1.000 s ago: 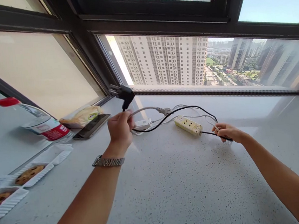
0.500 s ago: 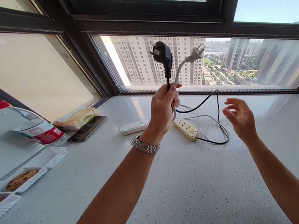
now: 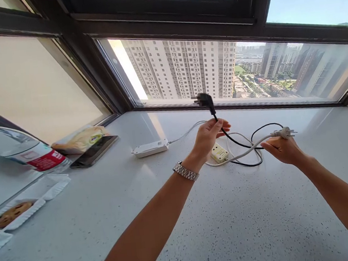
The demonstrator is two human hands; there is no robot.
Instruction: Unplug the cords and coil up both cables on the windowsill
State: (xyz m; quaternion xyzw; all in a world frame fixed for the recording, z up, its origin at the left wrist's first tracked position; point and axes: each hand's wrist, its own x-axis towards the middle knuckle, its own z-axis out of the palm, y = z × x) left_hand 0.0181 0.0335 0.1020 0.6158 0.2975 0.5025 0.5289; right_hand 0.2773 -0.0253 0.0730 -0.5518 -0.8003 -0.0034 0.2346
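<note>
My left hand (image 3: 209, 137), with a metal watch on its wrist, grips a black cable just below its black plug (image 3: 204, 99), which points up and left. My right hand (image 3: 282, 149) holds a grey-white cable near its white plug (image 3: 283, 132), prongs pointing right. Both cables loop down onto the speckled white sill (image 3: 219, 220). A yellowish power strip (image 3: 219, 153) lies under and between my hands. A white power strip (image 3: 150, 148) lies to the left, its thin white cord running right.
A dark phone (image 3: 94, 150) and a yellow snack packet (image 3: 79, 140) lie at the back left. A water bottle (image 3: 16, 152) with red cap and white trays of cookies (image 3: 12, 212) sit on a grey surface at left. Dark window frames border the sill.
My left hand has come down from in front of the window. The white plug has passed from my left hand to my right, which was open half a second ago.
</note>
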